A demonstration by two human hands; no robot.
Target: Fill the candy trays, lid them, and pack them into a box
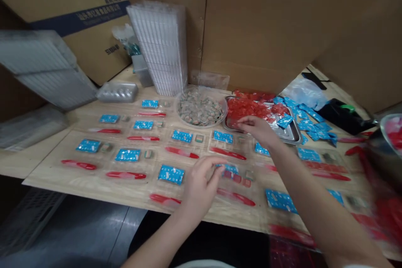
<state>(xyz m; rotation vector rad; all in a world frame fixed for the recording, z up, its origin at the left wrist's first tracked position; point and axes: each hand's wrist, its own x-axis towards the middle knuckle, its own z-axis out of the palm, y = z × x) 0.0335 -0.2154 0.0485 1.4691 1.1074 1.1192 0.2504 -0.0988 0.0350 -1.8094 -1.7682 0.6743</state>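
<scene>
My left hand (201, 184) is over a clear plastic tray. Its thumb and index finger are curled close together beside a blue packet (230, 168); what they hold, if anything, is too small to make out. Several small red squares (237, 178) and a long red-and-clear item (237, 197) lie in that same tray. My right hand (259, 132) reaches to the front edge of a metal tray (295, 134) heaped with red wrapped pieces (245, 109). Its fingers are bent together at the red pile, and their tips are blurred.
Rows of clear trays with blue packets (127, 155) and red items cover the table. Behind them stand a round bowl of small wrapped pieces (201, 109) and a tall stack of clear trays (160, 46). Loose blue packets (314, 125) and a metal bowl (385, 142) are at the right.
</scene>
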